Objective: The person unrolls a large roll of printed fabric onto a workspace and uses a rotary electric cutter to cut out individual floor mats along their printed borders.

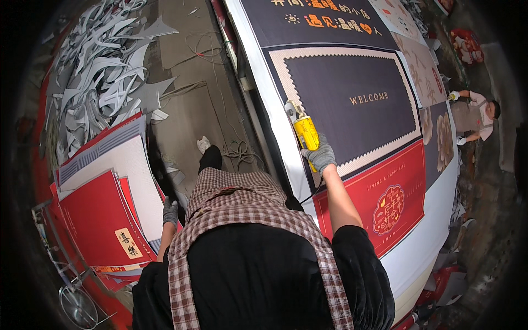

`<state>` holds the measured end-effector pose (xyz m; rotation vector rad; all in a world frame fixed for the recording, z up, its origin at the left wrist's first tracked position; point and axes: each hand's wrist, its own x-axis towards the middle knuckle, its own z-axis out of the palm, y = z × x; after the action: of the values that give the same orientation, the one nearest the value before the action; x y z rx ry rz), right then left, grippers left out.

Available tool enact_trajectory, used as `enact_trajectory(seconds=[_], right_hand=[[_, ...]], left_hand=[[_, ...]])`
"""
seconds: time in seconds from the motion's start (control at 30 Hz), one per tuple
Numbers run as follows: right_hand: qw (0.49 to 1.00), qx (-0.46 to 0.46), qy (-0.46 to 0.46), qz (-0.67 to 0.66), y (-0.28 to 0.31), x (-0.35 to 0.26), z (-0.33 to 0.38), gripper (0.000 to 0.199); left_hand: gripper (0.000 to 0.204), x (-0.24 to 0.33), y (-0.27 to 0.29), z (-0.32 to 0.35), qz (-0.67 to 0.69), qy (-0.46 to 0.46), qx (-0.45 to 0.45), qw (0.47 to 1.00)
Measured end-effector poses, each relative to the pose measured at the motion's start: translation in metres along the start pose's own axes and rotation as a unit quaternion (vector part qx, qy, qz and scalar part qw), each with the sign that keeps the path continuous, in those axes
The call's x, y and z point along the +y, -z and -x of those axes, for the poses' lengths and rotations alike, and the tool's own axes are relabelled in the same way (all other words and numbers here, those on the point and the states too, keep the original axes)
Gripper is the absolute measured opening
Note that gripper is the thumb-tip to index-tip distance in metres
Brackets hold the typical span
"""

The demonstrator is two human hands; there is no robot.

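Observation:
My right hand (pixel 320 155), in a grey knitted glove, is wrapped round a yellow handheld electric cutter (pixel 306 133) with a metal round head. The cutter rests at the left edge of a dark mat sheet (pixel 352 104) with a pale zigzag border, on the long table. A cord runs from its rear end toward my waist. Down at my left side hangs my left hand (pixel 170 212), gloved too, its fingers loosely stretched beside a stack of cut mats (pixel 99 214). Whether it touches them I cannot tell. A red printed panel (pixel 379 198) adjoins the dark one.
Grey offcut strips (pixel 104 77) are heaped at the far left. Loose cable (pixel 239 154) coils on the floor by the table. Across the table stands another person (pixel 478 115) wearing an apron and gloves. A wheel (pixel 78 307) shows at lower left.

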<state>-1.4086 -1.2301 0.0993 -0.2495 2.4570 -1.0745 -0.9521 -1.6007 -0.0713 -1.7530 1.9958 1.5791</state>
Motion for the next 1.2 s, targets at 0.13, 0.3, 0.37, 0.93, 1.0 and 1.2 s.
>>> enact_trajectory(seconds=[0.13, 0.3, 0.37, 0.93, 1.0, 1.2], right_hand=[[0.999, -0.018, -0.022, 0.016, -0.014, -0.033, -0.04, 0.061], [0.999, 0.033, -0.02, 0.038, -0.023, -0.063, -0.079, 0.064], [0.995, 0.031, -0.042, 0.084, -0.028, -0.084, -0.102, 0.064], [0.988, 0.048, -0.041, 0.141, -0.065, -0.184, -0.282, 0.065], [0.998, 0.01, -0.044, 0.043, -0.064, -0.21, -0.293, 0.063], [0.999, 0.003, -0.04, 0.001, -0.082, -0.23, -0.361, 0.065]], left_hand=[[0.058, -0.045, 0.024, -0.058, 0.163, 0.038, 0.008, 0.986], [0.052, 0.057, 0.033, -0.131, 0.158, 0.015, -0.074, 0.984], [0.054, 0.097, 0.051, -0.148, 0.067, 0.022, -0.094, 0.993], [0.052, 0.084, 0.117, -0.281, 0.165, 0.008, -0.016, 0.986], [0.051, 0.114, 0.111, -0.295, 0.155, 0.005, -0.012, 0.988], [0.05, 0.257, 0.089, -0.338, 0.12, 0.058, -0.041, 0.99]])
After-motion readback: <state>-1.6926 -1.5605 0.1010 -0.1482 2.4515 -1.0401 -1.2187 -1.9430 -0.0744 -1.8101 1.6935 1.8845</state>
